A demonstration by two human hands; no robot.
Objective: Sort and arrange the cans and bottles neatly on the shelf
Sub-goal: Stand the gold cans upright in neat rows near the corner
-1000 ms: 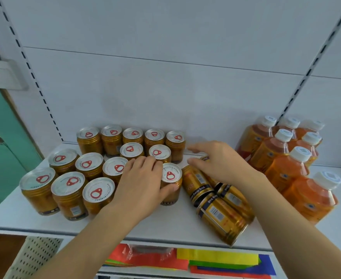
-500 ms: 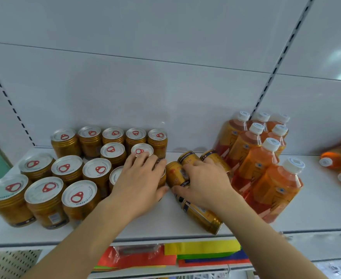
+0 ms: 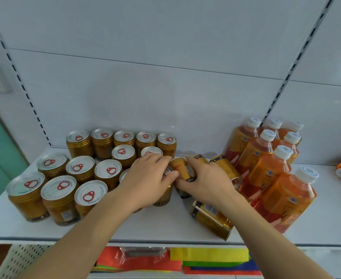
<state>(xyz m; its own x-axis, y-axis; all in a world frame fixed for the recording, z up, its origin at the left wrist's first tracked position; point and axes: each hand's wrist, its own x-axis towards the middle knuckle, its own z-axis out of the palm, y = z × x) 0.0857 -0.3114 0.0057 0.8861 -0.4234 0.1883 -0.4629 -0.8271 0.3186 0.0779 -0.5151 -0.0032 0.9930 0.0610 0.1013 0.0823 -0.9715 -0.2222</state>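
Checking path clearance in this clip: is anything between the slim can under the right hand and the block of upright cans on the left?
Yes. The left hand rests on the nearest upright can, right beside the slim can that the right hand grips. Nothing else visible intervenes.

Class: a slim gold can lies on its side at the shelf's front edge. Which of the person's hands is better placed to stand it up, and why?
The right hand. The fallen slim can lies just below its wrist, whereas the left hand rests on an upright wide can further left. The right hand grips another slim can and would probably need to free itself first.
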